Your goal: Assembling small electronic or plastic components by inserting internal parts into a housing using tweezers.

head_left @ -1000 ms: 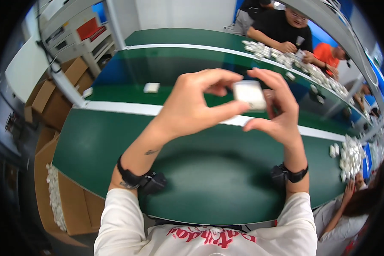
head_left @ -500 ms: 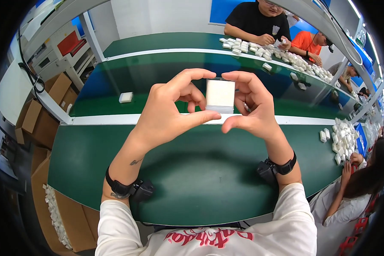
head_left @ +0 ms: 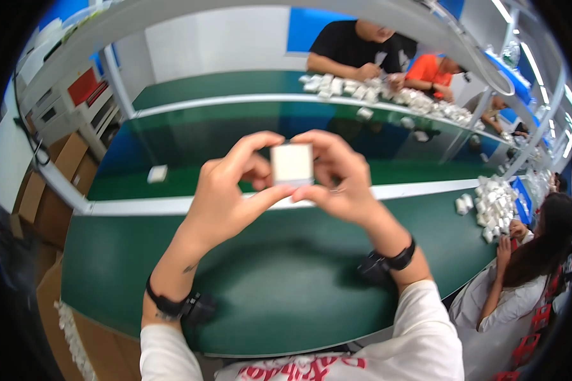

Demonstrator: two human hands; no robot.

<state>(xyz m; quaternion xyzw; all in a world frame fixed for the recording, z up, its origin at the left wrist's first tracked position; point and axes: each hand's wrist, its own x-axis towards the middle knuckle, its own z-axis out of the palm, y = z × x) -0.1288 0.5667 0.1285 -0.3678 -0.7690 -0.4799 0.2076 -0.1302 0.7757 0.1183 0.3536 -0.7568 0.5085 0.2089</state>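
Note:
Between my two hands a small white square box is held upright above the bench, its broad face toward me. In the earlier picture it has clear edges like a transparent case; now it is slightly blurred. My left hand grips its left side, index finger at the top edge and thumb along the bottom. My right hand grips the right side in the same way, with its thumb at the lower edge and index finger on top. The other fingers curl behind and are partly hidden.
The green bench lies beneath my arms, with a white rail across it. One white box sits beyond the rail. White boxes are heaped at the right and far side. Several people work there. Cardboard cartons stand left.
The whole view has shifted and blurred a little. My right thumb has come in against the box's lower edge, close to my left thumb. The box stays between both hands.

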